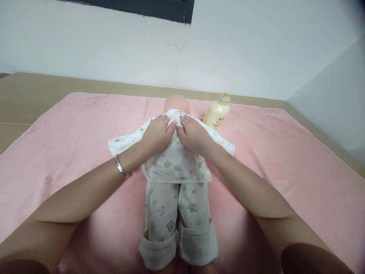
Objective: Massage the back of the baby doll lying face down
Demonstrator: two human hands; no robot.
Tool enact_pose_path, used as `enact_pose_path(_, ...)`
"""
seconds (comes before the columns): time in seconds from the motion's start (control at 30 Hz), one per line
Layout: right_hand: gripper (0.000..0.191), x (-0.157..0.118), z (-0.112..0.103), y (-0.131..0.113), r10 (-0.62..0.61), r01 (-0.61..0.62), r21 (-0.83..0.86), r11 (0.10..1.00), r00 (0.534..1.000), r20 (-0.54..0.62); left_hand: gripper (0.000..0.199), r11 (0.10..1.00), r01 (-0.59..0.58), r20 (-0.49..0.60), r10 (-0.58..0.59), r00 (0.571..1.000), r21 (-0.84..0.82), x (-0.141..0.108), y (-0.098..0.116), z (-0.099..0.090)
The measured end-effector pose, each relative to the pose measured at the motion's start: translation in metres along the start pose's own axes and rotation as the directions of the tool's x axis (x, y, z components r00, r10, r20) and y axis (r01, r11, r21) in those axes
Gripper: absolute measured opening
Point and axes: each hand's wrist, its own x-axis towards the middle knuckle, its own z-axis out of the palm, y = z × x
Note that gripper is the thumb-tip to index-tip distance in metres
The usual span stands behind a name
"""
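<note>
A baby doll [176, 103] lies stretched out with its head away from me; no face shows. It wears a white printed shirt [178, 165] and matching trousers [164, 207] with broad turned-up cuffs. My left hand [159, 131], with a silver bangle at the wrist, rests on the upper part of the shirt, left of its middle. My right hand [192, 133] lies opposite, just right of the middle. Both thumbs point inward and nearly meet. The fingers lie against the cloth below the doll's head, their tips partly hidden; neither hand grasps anything.
Beneath the doll spreads a pink blanket [85, 182] over a wooden tabletop [42, 85]. A pale yellow pump bottle [218, 112] stands tilted beyond the doll's right-hand sleeve. A white wall [242, 49] rises behind the table, with a dark frame [171, 9] at the top.
</note>
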Motion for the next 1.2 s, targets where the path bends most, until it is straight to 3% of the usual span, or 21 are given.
enact_pose_path(0.1, 0.051, 0.015, -0.008, 0.012, 0.099, -0.104, 0.073, 0.992, 0.992, 0.081, 0.048, 0.998, -0.060, 0.059, 0.058, 0.997, 0.029, -0.014, 0.016, -0.006)
enact_pose_path(0.17, 0.055, 0.016, -0.006, 0.013, 0.110, -0.113, 0.044, 0.993, 0.991, 0.074, 0.052, 0.997, -0.076, 0.079, 0.075, 0.994, 0.012, -0.017, 0.018, -0.008)
enact_pose_path(0.3, 0.057, 0.000, 0.008, 0.002, 0.019, -0.020, -0.072, 0.997, 1.000, -0.021, 0.046, 0.998, -0.058, 0.050, 0.058, 0.997, -0.014, 0.000, -0.002, 0.000)
enact_pose_path(0.43, 0.058, -0.014, 0.011, -0.010, -0.050, 0.047, -0.072, 0.996, 0.998, -0.043, 0.047, 0.998, 0.022, -0.005, -0.023, 1.000, -0.054, 0.016, -0.019, 0.012)
enact_pose_path(0.53, 0.052, -0.005, 0.000, -0.006, 0.022, -0.023, 0.032, 0.999, 1.000, 0.010, 0.044, 0.998, 0.032, -0.018, -0.032, 0.999, 0.054, 0.008, -0.012, 0.016)
enact_pose_path(0.63, 0.045, 0.009, -0.008, 0.005, 0.148, -0.158, 0.142, 0.977, 0.986, 0.080, 0.046, 0.984, -0.050, -0.003, 0.052, 0.999, 0.172, -0.010, 0.002, 0.018)
enact_pose_path(0.73, 0.042, 0.012, -0.007, 0.007, 0.188, -0.193, 0.110, 0.975, 0.981, 0.057, 0.048, 0.976, -0.115, -0.010, 0.119, 0.993, 0.187, -0.018, 0.007, 0.019)
enact_pose_path(0.83, 0.038, 0.000, -0.002, -0.005, 0.104, -0.105, -0.029, 0.994, 0.994, -0.037, 0.041, 0.995, -0.011, -0.021, 0.013, 1.000, 0.104, -0.008, 0.002, 0.019)
enact_pose_path(0.93, 0.032, -0.011, -0.005, -0.018, 0.057, -0.060, -0.108, 0.992, 0.998, -0.033, 0.039, 0.990, 0.143, -0.025, -0.142, 0.990, 0.015, 0.005, -0.006, 0.019)
enact_pose_path(1.07, 0.034, -0.003, -0.010, -0.010, 0.143, -0.141, -0.057, 0.988, 0.989, 0.031, 0.041, 0.991, 0.132, -0.063, -0.131, 0.989, 0.009, 0.008, -0.008, 0.023)
enact_pose_path(1.2, 0.046, 0.013, -0.001, 0.009, 0.130, -0.130, 0.011, 0.991, 0.991, 0.004, 0.044, 0.991, 0.121, -0.069, -0.117, 0.991, 0.050, 0.004, -0.006, 0.027)
